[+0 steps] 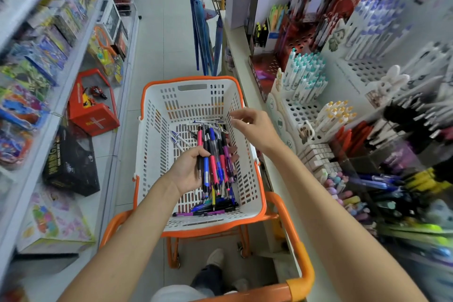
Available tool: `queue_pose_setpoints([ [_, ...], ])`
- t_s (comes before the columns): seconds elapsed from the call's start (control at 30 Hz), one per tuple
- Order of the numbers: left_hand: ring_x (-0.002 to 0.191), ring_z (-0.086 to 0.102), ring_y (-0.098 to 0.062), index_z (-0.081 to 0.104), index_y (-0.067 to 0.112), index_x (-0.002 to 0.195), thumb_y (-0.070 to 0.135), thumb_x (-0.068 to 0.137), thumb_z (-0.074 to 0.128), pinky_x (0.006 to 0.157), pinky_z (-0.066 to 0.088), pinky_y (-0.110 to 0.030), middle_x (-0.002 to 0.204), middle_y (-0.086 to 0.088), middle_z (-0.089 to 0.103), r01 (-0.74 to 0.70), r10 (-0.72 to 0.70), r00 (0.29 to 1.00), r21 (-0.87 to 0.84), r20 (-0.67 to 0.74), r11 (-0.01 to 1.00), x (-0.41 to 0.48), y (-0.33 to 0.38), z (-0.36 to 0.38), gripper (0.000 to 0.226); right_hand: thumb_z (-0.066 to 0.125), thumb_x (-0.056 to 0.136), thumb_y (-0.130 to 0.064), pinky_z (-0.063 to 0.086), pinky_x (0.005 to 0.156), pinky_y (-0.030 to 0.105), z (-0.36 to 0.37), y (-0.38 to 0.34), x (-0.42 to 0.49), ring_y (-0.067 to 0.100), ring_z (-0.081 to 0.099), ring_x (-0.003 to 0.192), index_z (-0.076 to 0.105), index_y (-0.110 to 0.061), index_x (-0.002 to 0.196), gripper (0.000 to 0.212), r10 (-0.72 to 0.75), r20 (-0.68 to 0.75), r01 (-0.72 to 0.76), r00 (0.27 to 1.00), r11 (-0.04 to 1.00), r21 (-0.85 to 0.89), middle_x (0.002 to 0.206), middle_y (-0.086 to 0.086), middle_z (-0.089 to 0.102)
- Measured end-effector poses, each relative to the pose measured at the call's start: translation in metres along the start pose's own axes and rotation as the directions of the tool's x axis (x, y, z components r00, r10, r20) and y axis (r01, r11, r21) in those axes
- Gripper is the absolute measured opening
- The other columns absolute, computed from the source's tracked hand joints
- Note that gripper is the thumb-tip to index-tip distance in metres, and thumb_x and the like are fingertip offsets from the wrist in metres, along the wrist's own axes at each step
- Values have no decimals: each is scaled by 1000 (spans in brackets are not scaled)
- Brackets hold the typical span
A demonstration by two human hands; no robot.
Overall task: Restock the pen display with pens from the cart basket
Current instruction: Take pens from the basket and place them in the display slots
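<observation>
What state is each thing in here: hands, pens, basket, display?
cart basket, holding loose pens lying flat.
pen bundle, held above the basket floor.
left hand, gripping the pen bundle.
right hand, empty, fingers loosely curled.
teal-capped pen display, partly stocked, front holes empty.

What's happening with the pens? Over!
Left hand grips pen bundle over cart basket. Right hand empty, by basket's right rim. Nothing blocking pen display.
</observation>
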State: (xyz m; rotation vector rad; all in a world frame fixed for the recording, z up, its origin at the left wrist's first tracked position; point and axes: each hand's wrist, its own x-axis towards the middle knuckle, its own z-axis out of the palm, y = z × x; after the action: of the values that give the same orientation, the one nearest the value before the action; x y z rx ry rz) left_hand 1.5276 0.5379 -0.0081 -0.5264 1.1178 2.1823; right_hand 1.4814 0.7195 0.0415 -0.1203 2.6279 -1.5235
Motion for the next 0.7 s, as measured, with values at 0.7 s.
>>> queue_pose_setpoints([
  [0.7, 85, 69, -26, 60, 6, 112, 36, 100, 47, 75, 55, -39, 100, -14, 69, -33, 24, 999, -244, -39, 969, 16, -9, 25, 35, 67, 91, -8, 51, 63, 21, 1, 10, -14, 1, 63, 68, 67, -14, 90, 6, -41, -115, 44, 992, 999, 22, 83, -5, 66],
])
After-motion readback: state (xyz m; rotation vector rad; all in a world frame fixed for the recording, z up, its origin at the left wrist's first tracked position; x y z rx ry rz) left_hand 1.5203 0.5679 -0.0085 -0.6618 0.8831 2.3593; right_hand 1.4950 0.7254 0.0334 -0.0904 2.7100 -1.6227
